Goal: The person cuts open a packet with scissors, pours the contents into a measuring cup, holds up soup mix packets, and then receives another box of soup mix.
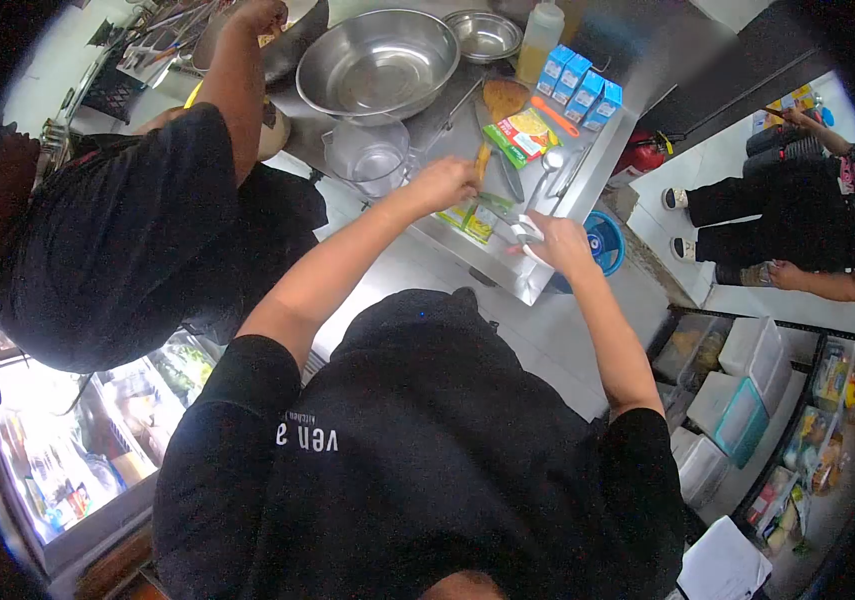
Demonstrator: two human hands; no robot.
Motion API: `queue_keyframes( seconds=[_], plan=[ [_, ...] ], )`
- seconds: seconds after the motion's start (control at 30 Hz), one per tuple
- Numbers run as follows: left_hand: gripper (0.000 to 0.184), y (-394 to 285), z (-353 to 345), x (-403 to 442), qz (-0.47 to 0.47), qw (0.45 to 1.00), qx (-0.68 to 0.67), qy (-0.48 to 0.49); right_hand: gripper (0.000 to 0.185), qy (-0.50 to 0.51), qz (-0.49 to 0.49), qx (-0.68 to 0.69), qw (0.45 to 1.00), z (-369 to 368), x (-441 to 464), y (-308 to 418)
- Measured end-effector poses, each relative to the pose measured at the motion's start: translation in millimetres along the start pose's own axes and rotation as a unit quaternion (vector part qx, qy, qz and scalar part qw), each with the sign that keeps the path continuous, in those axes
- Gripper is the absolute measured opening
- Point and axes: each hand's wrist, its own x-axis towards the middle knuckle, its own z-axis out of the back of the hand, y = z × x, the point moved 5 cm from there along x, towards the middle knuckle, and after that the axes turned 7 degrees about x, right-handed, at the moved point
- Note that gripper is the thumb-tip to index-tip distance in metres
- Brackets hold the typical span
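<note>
At the near corner of a steel table [522, 272], we see a person's right hand [559, 243] wrapped around the white handles of scissors [526, 233], the blades pointing left toward a green-and-yellow packet [468, 224] near the table's front edge. The left hand [442, 187] appears to pinch the packet's far end between its fingertips. Just beyond lies a second packet [522, 137], with blue cartons [587, 97] standing at far right and a clear jug [367, 165] and a big metal bowl [377, 65] to the left. We judge the green-and-yellow packet light and soft-walled, slick enough to fold or slide; its top edge, pinched clear of the blades, looks the surest hold. The stiff scissors handle best by their loops.
</note>
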Motion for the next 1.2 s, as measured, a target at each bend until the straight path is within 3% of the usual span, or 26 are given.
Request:
queue_keyframes(
  seconds=[0.1,0.17,0.23,0.3,0.37,0.4,0.47,0.5,0.53,0.63,0.73,0.8,0.83,0.9,1.0,1.07,1.13,1.17,1.2],
  plan=[
    [0.016,-0.6,2.9,-4.1,0.015,1.0,0.006,-0.011,0.071,-0.067,0.072,0.007,0.995,-1.5,-16.6,-15.0],
    [0.018,2.2,3.1,-12.8,0.078,0.995,-0.057,-0.027,0.077,-0.096,0.035,-0.004,0.995,6.2,-30.4,-31.6],
    [0.019,8.1,-6.0,-17.1,0.08,0.994,-0.076,-0.025,0.072,-0.105,0.021,-0.025,0.994,-1.5,-32.8,-50.8],
    [0.021,10.1,-9.2,-19.4,0.097,0.99,-0.097,-0.018,0.061,-0.087,-0.083,-0.001,0.993,-3.9,-32.0,-56.8],
    [0.021,9.4,-11.6,-20.7,0.108,0.989,-0.105,-0.002,0.053,-0.016,-0.088,-0.056,0.994,-27.6,-22.7,-60.9],
    [0.021,5.1,-6.5,-20.0,0.127,0.986,-0.106,0.022,0.052,-0.083,-0.014,-0.047,0.995,-27.0,-23.8,-50.5],
    [0.02,-11.1,13.4,-21.2,0.111,0.985,-0.122,-0.046,0.049,-0.065,-0.06,-0.044,0.995,-42.2,-19.0,-47.5],
    [0.019,-11.7,14.5,-20.5,0.137,0.985,-0.103,-0.014,0.049,-0.094,-0.02,-0.008,0.995,-47.8,-18.3,-44.7],
    [0.017,-5.5,8.7,-25.0,0.113,0.988,-0.098,-0.046,0.05,-0.063,-0.046,0.002,0.997,-53.5,-12.9,-42.1],
    [0.018,-14.2,13.2,-25.1,0.087,0.989,-0.11,-0.044,0.05,-0.054,0.001,0.054,0.997,-60.8,-11.1,-29.8],
    [0.016,-19.3,19.6,-27.4,0.022,0.995,-0.087,-0.049,0.046,-0.07,-0.021,0.007,0.997,-49.0,5.2,-4.7],
    [0.016,-25.7,24.3,-23.8,0.031,0.994,-0.092,-0.049,0.043,-0.235,0.088,0.067,0.966,-7.3,-0.1,32.3],
    [0.017,-29.0,24.3,-25.7,0.044,0.993,-0.096,-0.043,0.043,-0.23,0.089,0.071,0.967,-2.8,2.9,33.8],
    [0.019,-22.5,15.6,-25.8,0.047,0.994,-0.098,-0.036,0.045,-0.083,0.142,0.277,0.947,-12.1,27.2,50.6],
    [0.02,-17.6,16.2,-24.7,0.043,0.99,-0.118,-0.067,0.043,-0.024,0.087,0.296,0.951,-36.0,49.9,53.2],
    [0.019,-21.8,32.7,-28.3,0.087,0.98,-0.151,-0.101,0.034,-0.02,0.104,0.265,0.959,-46.4,59.6,53.8],
    [0.017,-18.2,42.4,-29.9,0.064,0.964,-0.137,-0.217,0.023,-0.141,0.192,0.227,0.944,-28.0,52.2,68.8],
    [0.017,-20.8,48.3,-30.3,0.079,0.963,-0.129,-0.221,0.023,-0.131,0.204,0.234,0.942,-22.9,52.3,75.4],
    [0.015,-18.5,57.5,-32.9,0.151,0.933,-0.214,-0.246,0.018,-0.142,0.214,0.177,0.95,-16.7,51.0,82.7]
  ],
)
